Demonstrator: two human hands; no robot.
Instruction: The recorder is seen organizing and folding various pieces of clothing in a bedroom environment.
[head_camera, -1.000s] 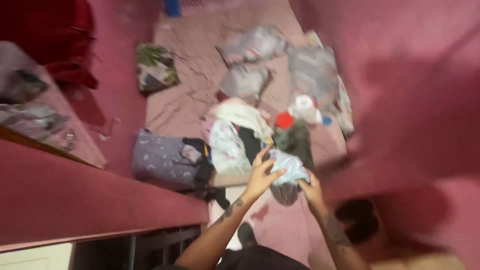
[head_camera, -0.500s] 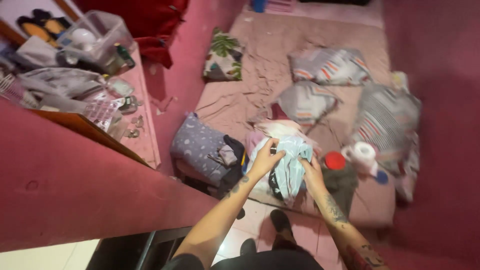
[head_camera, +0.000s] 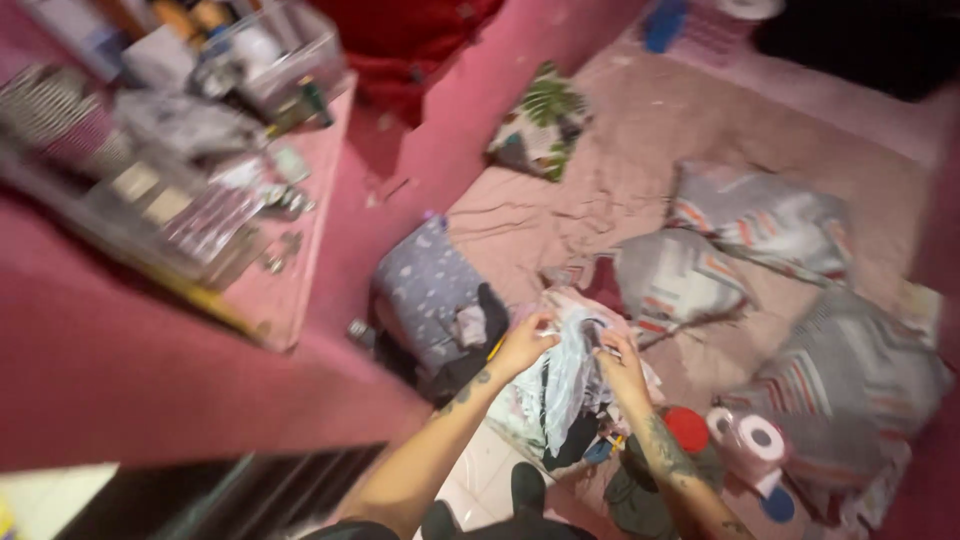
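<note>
A pale blue and white garment (head_camera: 565, 380) hangs between my two hands over the near edge of a bed. My left hand (head_camera: 524, 345) grips its upper left edge. My right hand (head_camera: 620, 366) pinches its upper right edge. Below the garment lies a heap of mixed clothes (head_camera: 560, 430), some white and some dark. The picture is blurred by head motion.
The bed's pink sheet (head_camera: 610, 190) carries three striped pillows (head_camera: 760, 215), a leaf-print cushion (head_camera: 540, 130) and a grey dotted pillow (head_camera: 425, 290). A red lid (head_camera: 687, 428) and a toilet roll (head_camera: 748, 445) lie at the right. A cluttered pink shelf (head_camera: 290, 260) stands left.
The view has swung right and tilted, showing more of the shelf and bed. My hands have kept hold of the garment and spread its top edge slightly.
</note>
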